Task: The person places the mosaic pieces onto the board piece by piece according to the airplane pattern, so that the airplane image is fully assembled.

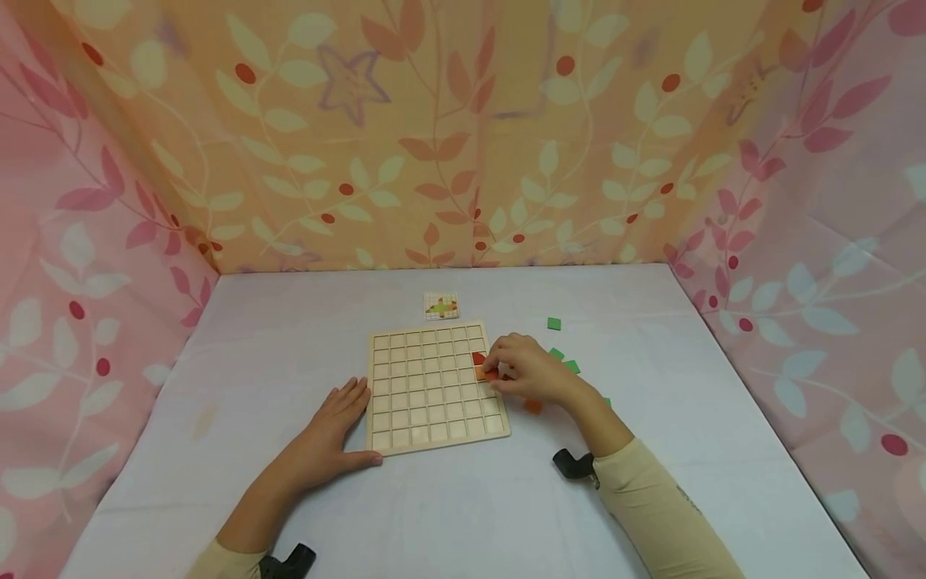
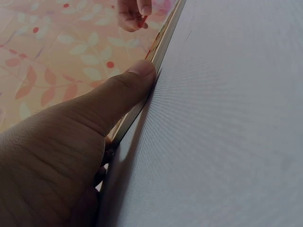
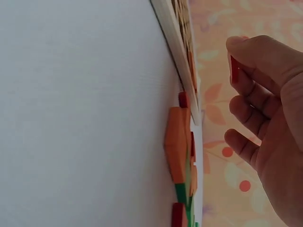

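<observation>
A wooden grid board lies on the white table. My left hand rests at its left side, fingers laid straight along the edge and thumb against the near-left corner. Between thumb and forefinger, my right hand pinches a small red tile, held above the board's right edge. Beside that hand, a red tile and an orange tile sit in cells of the right-hand column. The right hand covers part of this edge in the head view.
Beyond the board lies a small pattern card. Green tiles and an orange tile lie right of the board, some partly behind the right arm. Floral cloth walls the table's back and sides.
</observation>
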`<state>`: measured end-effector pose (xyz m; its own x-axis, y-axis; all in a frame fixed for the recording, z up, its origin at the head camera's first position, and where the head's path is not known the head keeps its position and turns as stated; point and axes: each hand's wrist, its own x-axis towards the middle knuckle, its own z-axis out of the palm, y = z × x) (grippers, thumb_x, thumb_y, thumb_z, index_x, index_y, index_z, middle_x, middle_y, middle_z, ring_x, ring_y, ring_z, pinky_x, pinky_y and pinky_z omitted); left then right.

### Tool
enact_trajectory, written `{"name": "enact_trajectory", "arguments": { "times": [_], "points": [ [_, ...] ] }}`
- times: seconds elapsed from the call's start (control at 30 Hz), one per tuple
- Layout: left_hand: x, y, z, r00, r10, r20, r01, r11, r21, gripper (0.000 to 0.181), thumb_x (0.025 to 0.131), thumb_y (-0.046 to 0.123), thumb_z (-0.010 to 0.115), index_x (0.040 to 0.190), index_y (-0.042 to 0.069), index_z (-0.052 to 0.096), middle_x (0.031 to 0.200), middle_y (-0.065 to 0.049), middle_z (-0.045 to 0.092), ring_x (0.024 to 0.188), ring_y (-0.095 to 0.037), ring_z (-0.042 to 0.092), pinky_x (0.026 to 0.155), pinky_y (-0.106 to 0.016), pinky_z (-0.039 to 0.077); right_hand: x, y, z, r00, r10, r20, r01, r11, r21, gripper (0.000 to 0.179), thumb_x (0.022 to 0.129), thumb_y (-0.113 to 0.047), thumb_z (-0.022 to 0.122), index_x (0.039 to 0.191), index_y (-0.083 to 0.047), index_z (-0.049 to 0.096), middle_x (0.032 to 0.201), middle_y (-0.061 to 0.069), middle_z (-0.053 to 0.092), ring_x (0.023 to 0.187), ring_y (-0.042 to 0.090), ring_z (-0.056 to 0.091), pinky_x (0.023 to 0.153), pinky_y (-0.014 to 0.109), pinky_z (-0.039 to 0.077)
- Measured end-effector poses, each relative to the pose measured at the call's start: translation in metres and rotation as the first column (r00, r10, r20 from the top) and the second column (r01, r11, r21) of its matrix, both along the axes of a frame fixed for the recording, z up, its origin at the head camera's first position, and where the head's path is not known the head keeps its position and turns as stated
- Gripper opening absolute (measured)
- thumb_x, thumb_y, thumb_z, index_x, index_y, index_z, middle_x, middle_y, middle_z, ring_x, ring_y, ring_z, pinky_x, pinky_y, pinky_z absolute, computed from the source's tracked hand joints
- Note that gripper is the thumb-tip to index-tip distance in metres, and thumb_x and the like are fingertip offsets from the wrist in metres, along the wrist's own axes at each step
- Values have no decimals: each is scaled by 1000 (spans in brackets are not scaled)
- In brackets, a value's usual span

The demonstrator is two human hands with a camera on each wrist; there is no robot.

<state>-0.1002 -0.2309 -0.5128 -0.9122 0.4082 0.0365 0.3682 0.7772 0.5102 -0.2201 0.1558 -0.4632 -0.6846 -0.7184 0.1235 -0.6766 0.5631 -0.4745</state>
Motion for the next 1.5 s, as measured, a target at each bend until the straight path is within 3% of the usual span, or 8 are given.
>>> {"name": "enact_trajectory", "arguments": {
  "times": [0.17,0.43,0.87,1.07,1.5],
  "points": [
    [1,-2,-3,1000,11,2,-11,1000,1,121,75,66,81,161,2,27,171,-11,19,159,-32,11,131,-42,4,2,-4,-6,1000,9,-5,-9,999,44,16,91,-25,77,107,-22,76,105,-12,64,101,11,52,103,42,43],
    [1,-3,-3,1000,6,-6,-6,1000,4,121,75,67,80,161,2,27,171,-12,20,159,-32,12,131,-37,1,7,-10,-10,999,-5,33,3,998,65,18,91,-28,77,109,-23,76,105,-14,64,101,10,51,93,33,45],
    [0,-2,-4,1000,-13,-10,13,1000,-7,120,76,67,80,161,1,27,170,-13,20,159,-33,12,131,-36,0,12,-13,-15,999,-49,-9,50,994,96,20,89,-29,80,107,-22,77,103,-11,65,101,12,53,99,39,44],
    [-1,-2,-5,1000,-10,-7,10,1000,-9,120,76,68,79,161,1,26,171,-13,19,159,-33,11,131,-38,1,11,-13,-18,998,-58,-24,60,993,102,19,88,-30,81,107,-25,77,105,-12,65,106,12,54,100,39,44],
    [-2,-2,-4,1000,-7,-6,7,1000,-10,121,75,67,80,161,1,26,171,-12,19,159,-33,12,131,-41,4,6,-12,-20,998,-66,-2,65,992,109,21,89,-34,81,109,-26,78,106,-13,65,97,11,49,91,34,44]
  ]
}}
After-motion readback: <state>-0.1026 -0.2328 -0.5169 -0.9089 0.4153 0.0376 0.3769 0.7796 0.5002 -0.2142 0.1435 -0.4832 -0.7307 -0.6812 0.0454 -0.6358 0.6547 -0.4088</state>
